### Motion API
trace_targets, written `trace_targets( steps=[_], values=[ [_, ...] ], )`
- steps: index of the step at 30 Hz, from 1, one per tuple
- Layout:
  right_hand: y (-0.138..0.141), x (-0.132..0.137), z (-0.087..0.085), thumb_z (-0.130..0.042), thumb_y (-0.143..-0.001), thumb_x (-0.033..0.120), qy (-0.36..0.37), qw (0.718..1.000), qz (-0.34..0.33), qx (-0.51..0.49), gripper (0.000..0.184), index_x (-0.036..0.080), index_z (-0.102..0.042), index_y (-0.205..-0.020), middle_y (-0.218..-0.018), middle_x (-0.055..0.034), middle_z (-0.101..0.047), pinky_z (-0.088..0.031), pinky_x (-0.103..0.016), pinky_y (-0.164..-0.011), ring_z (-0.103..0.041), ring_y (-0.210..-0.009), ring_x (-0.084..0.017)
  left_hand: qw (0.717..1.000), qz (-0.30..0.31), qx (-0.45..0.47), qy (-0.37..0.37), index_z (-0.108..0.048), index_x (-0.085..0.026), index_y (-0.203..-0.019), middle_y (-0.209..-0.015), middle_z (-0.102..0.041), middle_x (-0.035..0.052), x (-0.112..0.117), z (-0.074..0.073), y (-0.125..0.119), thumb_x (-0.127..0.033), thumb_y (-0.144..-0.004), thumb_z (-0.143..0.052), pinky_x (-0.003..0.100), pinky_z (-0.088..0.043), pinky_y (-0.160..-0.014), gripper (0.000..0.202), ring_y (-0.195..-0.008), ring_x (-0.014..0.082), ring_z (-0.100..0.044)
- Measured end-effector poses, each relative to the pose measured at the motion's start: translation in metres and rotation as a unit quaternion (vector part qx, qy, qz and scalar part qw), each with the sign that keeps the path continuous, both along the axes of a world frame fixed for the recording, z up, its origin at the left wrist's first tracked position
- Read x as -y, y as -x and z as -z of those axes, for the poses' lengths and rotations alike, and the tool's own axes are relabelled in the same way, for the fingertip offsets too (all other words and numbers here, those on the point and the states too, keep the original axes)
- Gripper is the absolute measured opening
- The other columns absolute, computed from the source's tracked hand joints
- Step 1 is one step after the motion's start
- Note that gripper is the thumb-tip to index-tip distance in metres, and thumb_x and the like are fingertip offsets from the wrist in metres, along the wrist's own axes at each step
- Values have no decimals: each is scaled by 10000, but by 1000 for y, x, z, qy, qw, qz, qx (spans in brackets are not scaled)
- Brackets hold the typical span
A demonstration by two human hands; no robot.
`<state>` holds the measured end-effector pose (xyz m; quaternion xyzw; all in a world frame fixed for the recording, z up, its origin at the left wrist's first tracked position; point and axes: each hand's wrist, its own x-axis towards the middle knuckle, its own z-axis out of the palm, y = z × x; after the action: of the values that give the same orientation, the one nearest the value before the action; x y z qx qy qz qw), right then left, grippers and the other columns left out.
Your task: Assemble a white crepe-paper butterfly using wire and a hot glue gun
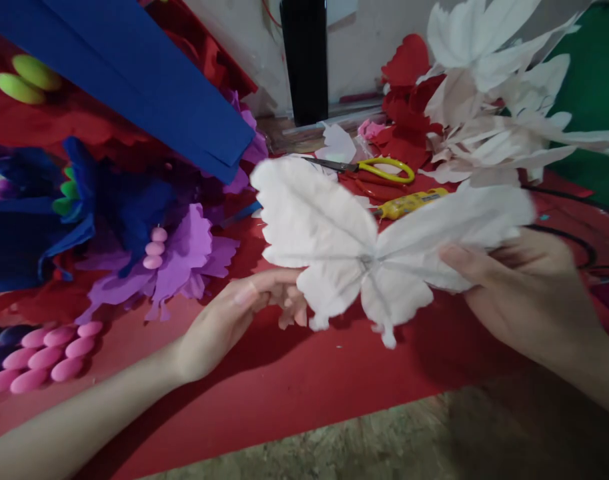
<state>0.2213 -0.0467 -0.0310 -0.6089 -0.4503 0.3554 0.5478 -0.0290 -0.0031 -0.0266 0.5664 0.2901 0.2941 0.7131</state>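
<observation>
A white butterfly [324,227] with scalloped wings and grey creases is held up over the red table, its wings spread. My right hand [524,287] pinches its right wing, thumb on the front and the other fingers behind. At the lower left wing is my left hand [229,313], its fingers loosely bent and reaching partly behind the wing edge. The left thumb lies apart from the butterfly, and some fingertips are hidden. Behind the wings lie yellow-handled scissors [384,170] and a yellow tool [409,203], partly covered.
Blue sheets [149,80] and purple cut-out shapes [184,253] crowd the left. Pink oval pieces [49,353] lie in rows on the red table [284,387]. White cut-outs [484,100] are heaped at the back right beside red ones [407,100]. A black upright object [304,60] stands behind.
</observation>
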Motion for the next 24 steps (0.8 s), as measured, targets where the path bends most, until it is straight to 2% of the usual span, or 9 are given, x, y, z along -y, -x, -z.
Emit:
trace_targets(
  steps=[1,3,5,8,12,16,20,24],
  values=[
    [3,-2,0,-774,-531,419,39,997,-20,-57,298,188,-591,-486,-513,15,-536,-421,-173,-436,-498,-471,-83,1000,-18,-20,-15,-698,-226,-939,-690,-634,7,1,2,0,-552,-812,-581,255,-433,-602,368,-632,144,-540],
    [7,-4,3,-787,-490,388,70,990,-52,-110,239,202,-652,-556,-537,9,-567,-408,-165,-400,-506,-453,-88,996,-48,-73,-37,-665,-200,-1009,-691,-583,-1,3,6,0,-483,-836,-581,250,-429,-618,342,-651,137,-520],
    [10,-5,8,-787,-487,361,87,987,-74,-117,226,193,-643,-529,-514,6,-560,-394,-161,-372,-501,-425,-93,989,-74,-112,-54,-637,-198,-1032,-738,-567,-1,4,9,-1,-409,-839,-588,239,-431,-630,290,-681,131,-516],
    [8,-1,16,-788,-495,333,114,980,-106,-124,233,176,-616,-485,-519,0,-572,-449,-166,-418,-526,-444,-100,990,-94,-99,-45,-620,-207,-980,-814,-576,2,3,12,-4,-343,-814,-624,213,-426,-603,215,-692,118,-519],
    [7,6,21,-774,-540,366,139,977,-141,-86,184,215,-679,-587,-631,-1,-629,-497,-167,-491,-576,-528,-109,995,-85,-53,-12,-615,-213,-926,-673,-515,-42,3,16,-4,-311,-838,-619,183,-394,-558,131,-580,74,-465],
    [10,7,17,-768,-533,434,135,980,-146,-19,197,267,-707,-616,-637,9,-638,-497,-172,-474,-587,-528,-122,992,-110,-58,4,-621,-200,-878,-691,-529,-42,5,18,-3,-275,-834,-623,171,-381,-531,87,-575,64,-457],
    [14,6,14,-753,-533,489,159,971,-177,0,221,279,-703,-581,-581,11,-621,-487,-190,-431,-579,-482,-138,988,-136,-73,14,-611,-180,-823,-680,-542,-42,6,16,-5,-258,-800,-645,161,-379,-507,88,-566,61,-464],
    [18,8,15,-732,-534,494,185,961,-204,9,267,234,-673,-521,-548,-7,-605,-459,-219,-374,-545,-416,-153,984,-163,-68,21,-566,-172,-860,-788,-605,-28,4,13,-12,-195,-725,-675,172,-461,-619,175,-688,87,-563]
  ],
)
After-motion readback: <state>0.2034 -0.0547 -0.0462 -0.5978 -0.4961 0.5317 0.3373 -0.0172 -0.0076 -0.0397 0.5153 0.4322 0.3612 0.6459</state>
